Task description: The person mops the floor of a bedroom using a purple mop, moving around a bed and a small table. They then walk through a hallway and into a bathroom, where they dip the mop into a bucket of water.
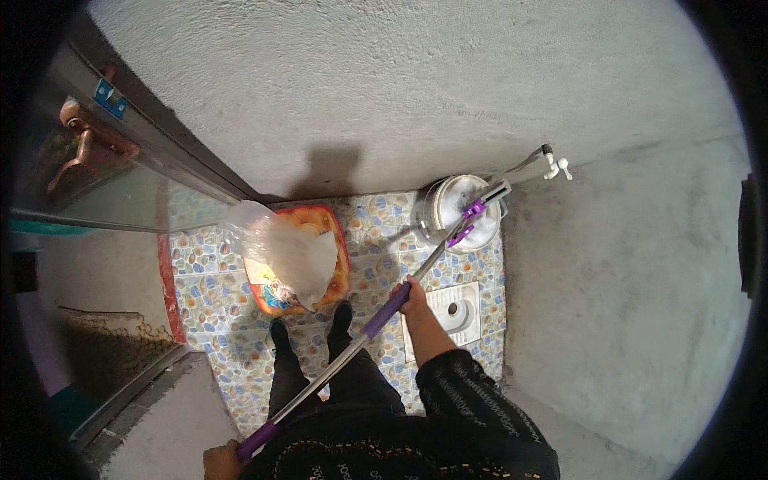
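Note:
A squeeze-type mop [351, 351] with a metal pole and purple grips runs diagonally across my body. My left hand [221, 461] is closed around the purple grip at its upper end, by the bottom edge of the picture. Farther down the pole, my right hand [410, 296] wraps the long purple sleeve. The mop head [495, 191], with purple clips behind it, lies across the top of a white bucket [441, 207]. Whitish foam or liquid shows in the bucket. Whether the head touches the rim or hangs above it, I cannot tell.
A squat toilet [470, 321] is set in the pebble-patterned tile floor [204, 300]. Left of the bucket stands an orange bin or basin [341, 264] with a clear plastic bag [255, 231]. A white tap [557, 167] juts from the wall. The glazed door [120, 186] is at left.

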Demonstrator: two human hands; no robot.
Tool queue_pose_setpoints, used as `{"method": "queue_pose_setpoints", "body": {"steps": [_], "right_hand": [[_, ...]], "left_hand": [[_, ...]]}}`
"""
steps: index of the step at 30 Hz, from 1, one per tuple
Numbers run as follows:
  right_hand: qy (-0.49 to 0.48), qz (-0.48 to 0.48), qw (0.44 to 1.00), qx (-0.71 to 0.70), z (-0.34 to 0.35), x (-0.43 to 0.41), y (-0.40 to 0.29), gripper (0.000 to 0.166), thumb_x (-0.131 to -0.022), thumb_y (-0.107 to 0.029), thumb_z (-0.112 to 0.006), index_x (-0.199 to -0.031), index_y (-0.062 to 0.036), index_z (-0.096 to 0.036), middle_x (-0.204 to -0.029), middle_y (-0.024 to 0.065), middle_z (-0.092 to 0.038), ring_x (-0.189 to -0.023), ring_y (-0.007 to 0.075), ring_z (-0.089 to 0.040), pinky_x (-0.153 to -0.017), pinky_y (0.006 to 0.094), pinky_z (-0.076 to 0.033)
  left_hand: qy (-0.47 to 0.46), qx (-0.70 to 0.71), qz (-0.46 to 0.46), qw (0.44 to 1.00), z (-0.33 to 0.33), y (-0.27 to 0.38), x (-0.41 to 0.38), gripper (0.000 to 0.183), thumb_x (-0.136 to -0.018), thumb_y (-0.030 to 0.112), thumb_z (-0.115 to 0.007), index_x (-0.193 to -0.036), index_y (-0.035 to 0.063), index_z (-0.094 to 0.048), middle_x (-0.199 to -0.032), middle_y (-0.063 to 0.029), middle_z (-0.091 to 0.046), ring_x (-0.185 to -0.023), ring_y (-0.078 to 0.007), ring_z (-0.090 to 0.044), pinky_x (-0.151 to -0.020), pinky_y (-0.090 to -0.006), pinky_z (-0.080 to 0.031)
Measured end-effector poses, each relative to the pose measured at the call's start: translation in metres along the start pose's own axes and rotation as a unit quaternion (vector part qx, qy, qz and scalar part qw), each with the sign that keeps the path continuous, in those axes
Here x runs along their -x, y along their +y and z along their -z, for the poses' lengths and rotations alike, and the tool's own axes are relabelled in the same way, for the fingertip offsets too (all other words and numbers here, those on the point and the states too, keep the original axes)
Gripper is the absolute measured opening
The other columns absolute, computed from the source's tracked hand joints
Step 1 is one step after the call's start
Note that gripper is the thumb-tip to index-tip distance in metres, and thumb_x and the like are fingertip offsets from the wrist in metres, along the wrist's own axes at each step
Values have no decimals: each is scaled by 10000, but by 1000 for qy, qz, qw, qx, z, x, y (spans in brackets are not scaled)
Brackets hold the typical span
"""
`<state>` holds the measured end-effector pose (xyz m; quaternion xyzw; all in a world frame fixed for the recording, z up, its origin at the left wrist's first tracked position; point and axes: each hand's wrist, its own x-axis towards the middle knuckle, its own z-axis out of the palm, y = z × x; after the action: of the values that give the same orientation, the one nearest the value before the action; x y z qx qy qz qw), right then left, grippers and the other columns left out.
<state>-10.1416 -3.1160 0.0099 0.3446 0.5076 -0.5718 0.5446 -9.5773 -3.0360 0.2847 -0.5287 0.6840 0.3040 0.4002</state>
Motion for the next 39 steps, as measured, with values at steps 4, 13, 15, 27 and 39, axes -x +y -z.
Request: {"method": "queue_pose_setpoints", "body": {"steps": [4,13,15,27,39], "right_hand": [[-57,19,997,-38,1,56,38,221,-785,-277,-570,-720,-106,-447,-563,61,-445,-525,250,-480,-562,411,-435],[-89,97,991,-24,-7,164,70,150,-771,-233,-556,-715,-135,-458,-619,19,-463,-560,196,-487,-607,380,-431],[-89,99,991,-18,-7,162,73,153,-770,-233,-556,-708,-132,-459,-622,23,-469,-564,198,-490,-608,384,-434],[27,1,1000,-9,6,13,2,230,-809,-245,-570,-746,-71,-433,-572,66,-446,-510,238,-483,-515,417,-443],[-97,16,995,-31,37,71,36,174,-796,-220,-530,-766,-51,-502,-659,111,-527,-663,308,-548,-683,467,-482]], "left_hand": [[94,46,-36,994,-3,-26,20,148,-757,241,-582,-806,111,-531,-596,-118,-570,-559,-320,-572,-505,-432,-447],[163,89,-14,982,-67,-117,-12,222,-550,131,-720,-687,54,-562,-607,-123,-594,-601,-315,-601,-590,-424,-479],[147,89,-17,985,-59,-117,-10,224,-554,149,-717,-687,58,-561,-585,-117,-584,-576,-316,-596,-580,-422,-479],[68,177,-91,978,2,10,41,231,-827,295,-459,-837,99,-580,-651,-163,-568,-660,-354,-559,-592,-473,-434],[124,77,-18,989,0,-27,38,206,-831,301,-517,-765,107,-543,-709,-164,-607,-671,-349,-598,-574,-459,-460]]}}
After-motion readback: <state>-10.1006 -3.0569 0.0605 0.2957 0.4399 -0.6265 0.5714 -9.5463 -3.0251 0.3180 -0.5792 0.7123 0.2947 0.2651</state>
